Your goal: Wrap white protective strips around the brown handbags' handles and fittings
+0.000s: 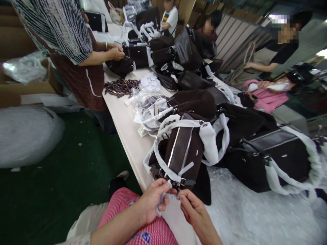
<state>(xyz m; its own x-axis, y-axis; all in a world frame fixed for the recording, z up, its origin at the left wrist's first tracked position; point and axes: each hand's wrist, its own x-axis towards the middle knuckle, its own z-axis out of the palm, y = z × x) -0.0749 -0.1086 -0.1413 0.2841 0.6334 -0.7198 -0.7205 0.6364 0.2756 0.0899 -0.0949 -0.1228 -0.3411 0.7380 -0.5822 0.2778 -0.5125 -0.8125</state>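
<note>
A dark brown bag point(196, 153) with silver zippers lies on the table in front of me, its handles wrapped in white paper point(176, 126). At the bag's near end, my left hand point(154, 197) is closed round a crumpled piece of white wrapping point(159, 206). My right hand point(191, 206) is just to the right, thumb and forefinger pinched at the other end of the wrapping near a small metal fitting; what exactly its fingertips hold is too small to make out. Dark straps with metal clasps hang between the hands and the bag.
More dark bags point(276, 160) with wrapped handles crowd the white table point(122, 126). Dark straps point(122, 87) are piled near its left edge, beside clear plastic point(148, 90). Bubble wrap point(237, 207) lies at the right front. A person in an apron point(74, 75) stands at the left; others are behind.
</note>
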